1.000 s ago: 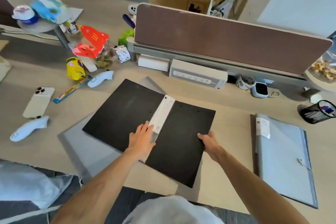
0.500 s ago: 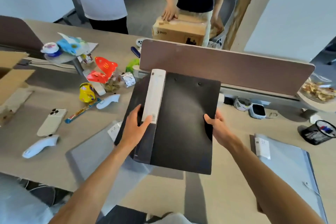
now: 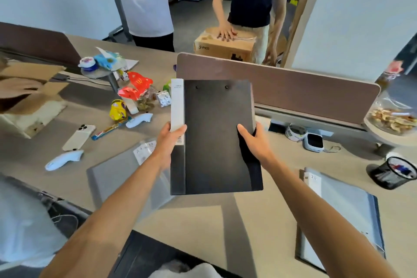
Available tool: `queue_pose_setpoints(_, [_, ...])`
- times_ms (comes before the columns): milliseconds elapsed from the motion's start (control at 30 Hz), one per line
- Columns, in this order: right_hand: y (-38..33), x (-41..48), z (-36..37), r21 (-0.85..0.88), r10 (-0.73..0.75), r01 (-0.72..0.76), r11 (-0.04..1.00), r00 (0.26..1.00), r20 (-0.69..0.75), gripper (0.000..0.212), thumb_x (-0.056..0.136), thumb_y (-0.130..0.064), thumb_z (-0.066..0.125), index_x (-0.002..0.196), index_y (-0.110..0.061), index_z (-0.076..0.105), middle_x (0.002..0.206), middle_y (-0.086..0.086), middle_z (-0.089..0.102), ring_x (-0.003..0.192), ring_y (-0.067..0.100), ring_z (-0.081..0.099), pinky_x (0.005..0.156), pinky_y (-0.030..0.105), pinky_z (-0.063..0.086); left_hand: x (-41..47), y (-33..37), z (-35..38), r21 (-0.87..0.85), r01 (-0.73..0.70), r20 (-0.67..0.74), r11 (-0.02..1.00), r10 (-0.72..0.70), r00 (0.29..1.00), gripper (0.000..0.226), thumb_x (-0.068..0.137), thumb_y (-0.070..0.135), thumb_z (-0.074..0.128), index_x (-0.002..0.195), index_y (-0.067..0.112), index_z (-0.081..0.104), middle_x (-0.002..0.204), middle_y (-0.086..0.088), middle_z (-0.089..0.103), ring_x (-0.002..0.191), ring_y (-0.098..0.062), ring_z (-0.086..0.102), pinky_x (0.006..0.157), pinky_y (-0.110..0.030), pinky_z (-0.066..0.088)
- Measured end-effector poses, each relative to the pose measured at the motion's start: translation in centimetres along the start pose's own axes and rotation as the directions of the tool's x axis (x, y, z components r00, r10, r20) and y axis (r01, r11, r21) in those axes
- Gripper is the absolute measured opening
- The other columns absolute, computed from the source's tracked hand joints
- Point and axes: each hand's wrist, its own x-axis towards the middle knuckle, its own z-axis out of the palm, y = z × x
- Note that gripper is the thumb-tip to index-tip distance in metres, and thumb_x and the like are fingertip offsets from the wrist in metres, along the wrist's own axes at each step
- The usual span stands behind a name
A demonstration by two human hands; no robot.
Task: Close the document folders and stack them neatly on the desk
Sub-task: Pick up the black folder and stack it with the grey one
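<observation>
I log that the flat black plastic folder with white spine label [image 3: 216, 101], open on the beige desk [image 3: 259, 223] a second ago, is now shut and held above it, left hand [image 3: 168, 144] gripping the spine edge, right hand [image 3: 256, 144] the opposite edge; stacking remains, I judge.

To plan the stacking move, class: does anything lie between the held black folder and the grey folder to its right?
Nothing visible does. Only bare desk separates the black folder, gripped by the left hand and right hand, from the grey folder.
</observation>
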Motion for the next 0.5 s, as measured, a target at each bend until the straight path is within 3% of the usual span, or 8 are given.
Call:
queue_pose_setpoints(100, [3.3,-2.5,0.0,0.041,0.119,-0.119,0.992,0.993,-0.008,0.045,0.09,-0.033,0.058,0.129,-0.02,0.04,0.124,-0.004,0.061,0.11,0.016,0.061,0.102,0.04,0.047,-1.0,-3.2,1.6,0.279,-0.003,0.029,0.96,-0.005,1.0,0.044,0.094,0.029,0.06,0.132,0.013,0.047,0.129,-0.007,0.059,0.111,-0.02,0.056,0.095,-0.031,0.043])
queue_pose_setpoints(167, [5.6,-3.9,-0.1,0.023,0.178,-0.177,0.984,0.979,-0.101,0.049,0.094,-0.02,0.054,0.138,-0.014,0.031,0.129,0.004,0.055,0.119,0.022,0.054,0.104,0.034,0.041,-1.2,-5.8,2.9,0.355,0.006,0.081,0.935,-0.037,0.996,0.044,0.096,0.024,0.056,0.135,0.008,0.043,0.131,-0.011,0.057,0.112,-0.022,0.056,0.092,-0.029,0.042])
queue_pose_setpoints(233, [7.9,-4.5,-0.2,-0.047,0.216,-0.23,0.972,0.956,-0.199,0.05,0.094,-0.017,0.054,0.137,-0.008,0.033,0.135,0.012,0.048,0.128,0.029,0.047,0.106,0.036,0.036,-0.9,-8.2,4.1,0.403,0.029,0.123,0.915,-0.086,0.989,0.041,0.097,0.016,0.054,0.134,0.006,0.041,0.132,-0.016,0.056,0.111,-0.024,0.055,0.092,-0.029,0.042])
queue_pose_setpoints(400, [12.6,-4.5,-1.9,-0.168,0.381,-0.443,0.881,0.873,-0.304,0.067,0.094,-0.032,0.051,0.149,-0.011,0.018,0.154,0.013,0.03,0.14,0.034,0.03,0.116,0.045,0.027,-0.8,-10.9,7.4,0.556,0.021,0.276,0.831,-0.208,0.938,0.066,0.091,-0.002,0.049,0.15,0.015,0.023,0.152,-0.007,0.035,0.14,-0.026,0.034,0.113,-0.034,0.029])
queue_pose_setpoints(500, [14.5,-5.0,-2.9,-0.175,0.442,-0.518,0.837,0.83,-0.341,0.077,0.091,-0.047,0.047,0.152,-0.023,0.006,0.159,0.005,0.023,0.143,0.03,0.03,0.116,0.048,0.029,-0.2,-12.2,8.3,0.685,-0.015,0.354,0.728,-0.315,0.881,0.071,0.092,0.009,0.054,0.153,0.022,0.019,0.16,-0.005,0.02,0.145,-0.025,0.026,0.115,-0.035,0.024])
